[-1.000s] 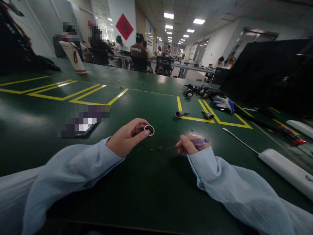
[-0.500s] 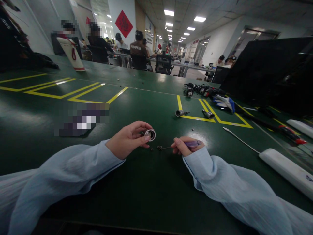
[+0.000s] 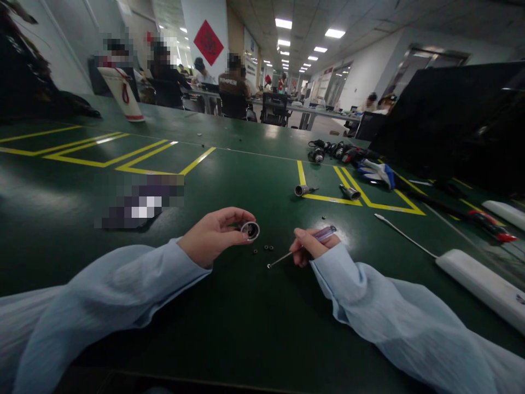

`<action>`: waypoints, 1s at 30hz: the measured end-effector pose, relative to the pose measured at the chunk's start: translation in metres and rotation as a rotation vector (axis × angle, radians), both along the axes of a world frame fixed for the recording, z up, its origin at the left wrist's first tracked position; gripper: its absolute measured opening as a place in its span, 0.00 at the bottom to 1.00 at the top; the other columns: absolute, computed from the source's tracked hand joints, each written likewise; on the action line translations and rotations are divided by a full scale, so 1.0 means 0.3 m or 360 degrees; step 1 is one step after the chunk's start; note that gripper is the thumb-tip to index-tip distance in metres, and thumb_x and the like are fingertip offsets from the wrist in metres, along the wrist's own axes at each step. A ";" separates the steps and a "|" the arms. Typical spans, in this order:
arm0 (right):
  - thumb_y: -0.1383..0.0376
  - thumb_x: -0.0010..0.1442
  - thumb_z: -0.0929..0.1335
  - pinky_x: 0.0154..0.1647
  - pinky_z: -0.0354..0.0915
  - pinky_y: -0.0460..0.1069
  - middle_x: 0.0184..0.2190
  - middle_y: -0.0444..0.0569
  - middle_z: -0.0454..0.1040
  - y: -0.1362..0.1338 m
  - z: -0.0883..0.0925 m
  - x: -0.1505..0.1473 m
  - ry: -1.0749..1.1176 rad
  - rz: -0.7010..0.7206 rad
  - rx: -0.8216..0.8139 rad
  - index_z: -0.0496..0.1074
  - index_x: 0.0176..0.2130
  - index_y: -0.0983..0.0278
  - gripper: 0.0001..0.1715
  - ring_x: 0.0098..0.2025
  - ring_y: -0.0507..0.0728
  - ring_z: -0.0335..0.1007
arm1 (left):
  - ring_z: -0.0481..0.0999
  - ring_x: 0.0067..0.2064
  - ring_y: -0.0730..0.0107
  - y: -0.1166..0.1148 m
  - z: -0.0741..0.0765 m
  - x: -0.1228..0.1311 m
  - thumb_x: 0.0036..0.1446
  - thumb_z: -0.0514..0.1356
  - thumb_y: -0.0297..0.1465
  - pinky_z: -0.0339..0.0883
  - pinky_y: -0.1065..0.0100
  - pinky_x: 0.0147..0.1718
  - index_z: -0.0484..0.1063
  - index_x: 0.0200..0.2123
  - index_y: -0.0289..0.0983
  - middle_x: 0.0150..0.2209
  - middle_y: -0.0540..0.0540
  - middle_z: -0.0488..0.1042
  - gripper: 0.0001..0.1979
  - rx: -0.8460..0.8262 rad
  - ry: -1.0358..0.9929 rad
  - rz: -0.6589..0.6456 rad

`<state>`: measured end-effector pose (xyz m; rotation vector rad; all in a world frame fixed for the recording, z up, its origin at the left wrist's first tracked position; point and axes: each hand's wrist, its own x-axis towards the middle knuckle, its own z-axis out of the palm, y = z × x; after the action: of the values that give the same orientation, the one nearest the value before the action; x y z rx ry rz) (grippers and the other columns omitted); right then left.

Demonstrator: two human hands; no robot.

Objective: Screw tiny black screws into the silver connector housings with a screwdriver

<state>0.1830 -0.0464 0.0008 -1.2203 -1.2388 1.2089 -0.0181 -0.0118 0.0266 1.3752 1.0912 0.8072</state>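
My left hand [image 3: 215, 232] grips a round metal housing [image 3: 250, 231] by its rim, its open mouth tilted up and toward me. Between the fingers of my right hand [image 3: 309, 246] is a screwdriver [image 3: 325, 234] with a clear purple handle. Its thin shaft points left and down, and a small ring-like piece, probably a nut [image 3: 269, 266], shows at the tip. Just below the housing lie a small dark nut [image 3: 255, 251] and a close pair of nuts [image 3: 268, 248]. What is inside the housing is too small to make out.
Two metal parts [image 3: 301, 190] [image 3: 350, 191] lie near yellow tape lines. Farther right are cabled parts [image 3: 318, 155], a blue-white glove [image 3: 376, 174] and a white power strip [image 3: 479, 282]. A pixelated dark object [image 3: 139, 205] lies left; a paper cup [image 3: 123, 96] stands behind.
The screwdriver tip has moved from the nuts down toward me, now with a small piece on it. My left hand has lowered slightly and tilted the housing.
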 end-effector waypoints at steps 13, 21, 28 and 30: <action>0.62 0.54 0.65 0.27 0.67 0.46 0.24 0.47 0.75 -0.076 0.009 -0.040 -0.0270 0.0015 0.0694 0.71 0.30 0.64 0.08 0.25 0.51 0.70 | 0.75 0.36 0.69 -0.020 -0.006 0.011 0.41 0.61 0.24 0.68 0.63 0.41 0.67 0.37 0.34 0.35 0.48 0.75 0.16 0.0091 0.0061 -0.0081; 0.67 0.54 0.63 0.31 0.65 0.46 0.25 0.47 0.74 -0.073 -0.002 -0.041 -0.0731 0.0163 0.1315 0.70 0.31 0.64 0.06 0.28 0.50 0.69 | 0.75 0.35 0.69 -0.041 -0.013 0.015 0.42 0.60 0.26 0.69 0.64 0.39 0.66 0.37 0.34 0.33 0.48 0.75 0.15 0.0168 0.0085 -0.0125; 0.70 0.54 0.62 0.30 0.66 0.46 0.25 0.47 0.74 -0.077 0.025 -0.045 -0.0935 0.0288 0.1435 0.68 0.31 0.63 0.05 0.27 0.51 0.70 | 0.76 0.30 0.70 -0.046 -0.025 0.027 0.42 0.59 0.27 0.70 0.67 0.32 0.66 0.34 0.34 0.29 0.48 0.75 0.12 0.0257 0.0217 -0.0044; 0.70 0.54 0.62 0.30 0.67 0.46 0.24 0.48 0.74 -0.079 0.033 -0.046 -0.0964 0.0319 0.1476 0.67 0.31 0.64 0.05 0.27 0.51 0.70 | 0.75 0.30 0.70 -0.046 -0.028 0.028 0.42 0.59 0.26 0.70 0.68 0.31 0.66 0.33 0.34 0.29 0.48 0.75 0.11 0.0278 0.0237 -0.0026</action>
<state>0.1692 -0.0702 0.0107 -0.7547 -2.0811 0.2460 -0.0095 -0.0256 0.0183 1.6096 1.1434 0.8136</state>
